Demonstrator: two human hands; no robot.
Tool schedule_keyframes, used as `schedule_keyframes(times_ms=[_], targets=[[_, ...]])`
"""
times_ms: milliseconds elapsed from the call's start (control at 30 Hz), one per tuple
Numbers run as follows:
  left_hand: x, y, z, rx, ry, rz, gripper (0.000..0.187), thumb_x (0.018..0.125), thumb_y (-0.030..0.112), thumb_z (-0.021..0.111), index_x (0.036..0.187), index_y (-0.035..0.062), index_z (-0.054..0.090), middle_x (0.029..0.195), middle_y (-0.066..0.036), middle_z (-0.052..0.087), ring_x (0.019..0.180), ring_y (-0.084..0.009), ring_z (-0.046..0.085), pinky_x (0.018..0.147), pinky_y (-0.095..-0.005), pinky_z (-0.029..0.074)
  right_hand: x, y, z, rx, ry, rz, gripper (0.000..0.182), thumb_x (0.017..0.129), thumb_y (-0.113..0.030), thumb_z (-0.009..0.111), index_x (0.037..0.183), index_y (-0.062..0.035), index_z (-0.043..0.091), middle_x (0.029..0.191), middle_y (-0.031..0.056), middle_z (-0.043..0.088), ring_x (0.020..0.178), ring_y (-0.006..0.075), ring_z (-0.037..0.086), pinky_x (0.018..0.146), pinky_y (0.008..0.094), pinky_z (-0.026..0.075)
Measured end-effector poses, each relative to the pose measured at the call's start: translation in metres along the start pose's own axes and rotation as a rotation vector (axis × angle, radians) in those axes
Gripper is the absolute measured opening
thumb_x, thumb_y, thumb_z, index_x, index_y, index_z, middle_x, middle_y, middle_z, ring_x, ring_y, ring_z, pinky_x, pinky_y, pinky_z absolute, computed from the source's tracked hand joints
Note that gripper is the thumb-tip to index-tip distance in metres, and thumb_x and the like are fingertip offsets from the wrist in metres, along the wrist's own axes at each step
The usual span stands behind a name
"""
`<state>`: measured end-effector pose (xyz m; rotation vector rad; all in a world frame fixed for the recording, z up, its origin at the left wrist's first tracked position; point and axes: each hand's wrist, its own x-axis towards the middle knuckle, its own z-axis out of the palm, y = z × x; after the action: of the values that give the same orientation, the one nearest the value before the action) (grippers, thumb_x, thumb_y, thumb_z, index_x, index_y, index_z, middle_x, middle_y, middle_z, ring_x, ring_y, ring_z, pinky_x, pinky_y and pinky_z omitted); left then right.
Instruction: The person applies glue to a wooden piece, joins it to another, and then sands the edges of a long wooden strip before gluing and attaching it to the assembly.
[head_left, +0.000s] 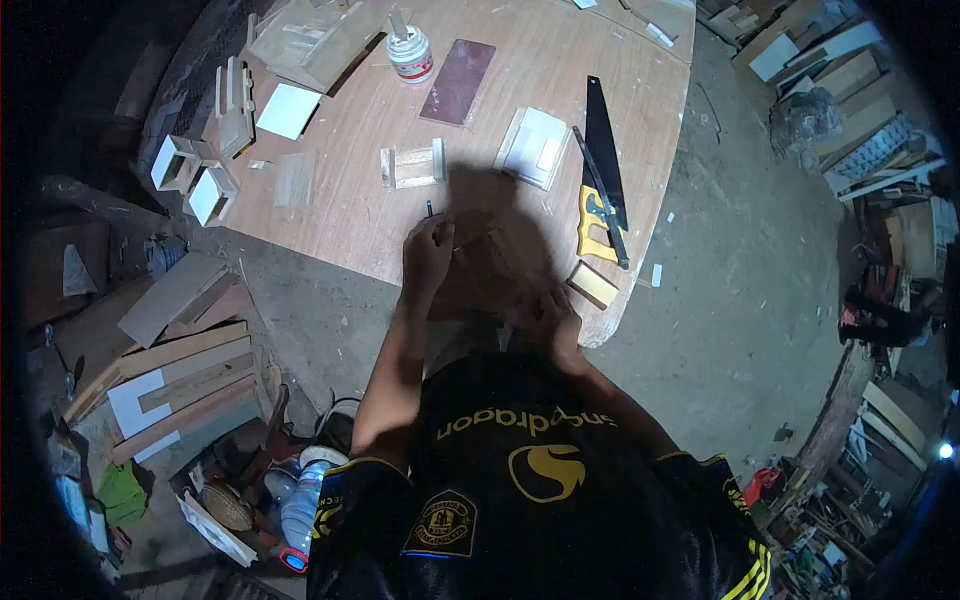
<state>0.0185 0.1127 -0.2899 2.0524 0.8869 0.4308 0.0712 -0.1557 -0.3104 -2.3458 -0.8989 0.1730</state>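
My left hand [428,250] is closed, with a thin dark pencil-like stick [430,208] poking up from its fingers, above the near part of the table. My right hand [548,318] is low at the table's near edge, inside my shadow, and its fingers are too dark to make out. Between the hands, a flat wooden piece [500,250] shows faintly in the shadow. Just beyond the left hand lies a small wooden frame-like piece [414,167]. To the right of my right hand is a small block with a pale yellow face [593,285].
On the wooden table [345,215] lie a yellow-handled handsaw [603,150], a white-topped board [533,148], a dark red rectangle [458,82] and a glue-like tub [410,58]. Wooden boxes [195,180] stand at the left edge. Scrap boards [180,385] are piled on the floor.
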Motion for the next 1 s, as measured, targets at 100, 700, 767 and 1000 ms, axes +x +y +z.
schedule_keyframes(times_ms=[100, 700, 767, 1000], targets=[[-0.002, 0.001, 0.001, -0.004, -0.048, -0.006, 0.021, 0.092, 0.019, 0.062, 0.102, 0.0027, 0.069, 0.094, -0.017, 0.07, 0.084, -0.0321, 0.068, 0.078, -0.0402, 0.054, 0.0, 0.0, -0.003, -0.007, 0.0, -0.015, 0.036, 0.08, -0.014, 0.072, 0.115, -0.0092, 0.065, 0.097, 0.012, 0.063, 0.083, 0.0343, 0.065, 0.066, 0.0417, 0.055], [-0.035, -0.005, -0.007, -0.172, 0.002, -0.144, 0.02, 0.098, 0.015, 0.056, 0.109, 0.0019, 0.067, 0.094, -0.012, 0.071, 0.086, -0.021, 0.068, 0.077, -0.0326, 0.052, -0.001, -0.002, 0.005, -0.084, -0.011, -0.007, 0.039, 0.076, -0.023, 0.076, 0.111, -0.0108, 0.064, 0.097, 0.0108, 0.063, 0.084, 0.0323, 0.066, 0.065, 0.042, 0.055], [-0.047, 0.003, -0.006, -0.215, -0.063, -0.233, 0.021, 0.099, 0.016, 0.055, 0.112, 0.0019, 0.066, 0.093, -0.009, 0.07, 0.085, -0.0166, 0.065, 0.076, -0.0296, 0.051, 0.0, -0.004, 0.004, -0.061, -0.018, -0.013, 0.039, 0.076, -0.023, 0.076, 0.111, -0.0107, 0.064, 0.098, 0.0106, 0.063, 0.084, 0.0322, 0.066, 0.066, 0.0419, 0.055], [-0.09, 0.017, 0.006, -0.249, -0.343, -0.145, 0.021, 0.096, 0.017, 0.058, 0.107, 0.0016, 0.067, 0.092, -0.015, 0.07, 0.087, -0.0267, 0.069, 0.077, -0.0356, 0.053, 0.0, -0.006, -0.001, -0.062, -0.054, 0.012, 0.039, 0.079, -0.026, 0.074, 0.114, -0.0109, 0.064, 0.103, 0.0105, 0.064, 0.087, 0.0317, 0.066, 0.068, 0.0418, 0.056]])
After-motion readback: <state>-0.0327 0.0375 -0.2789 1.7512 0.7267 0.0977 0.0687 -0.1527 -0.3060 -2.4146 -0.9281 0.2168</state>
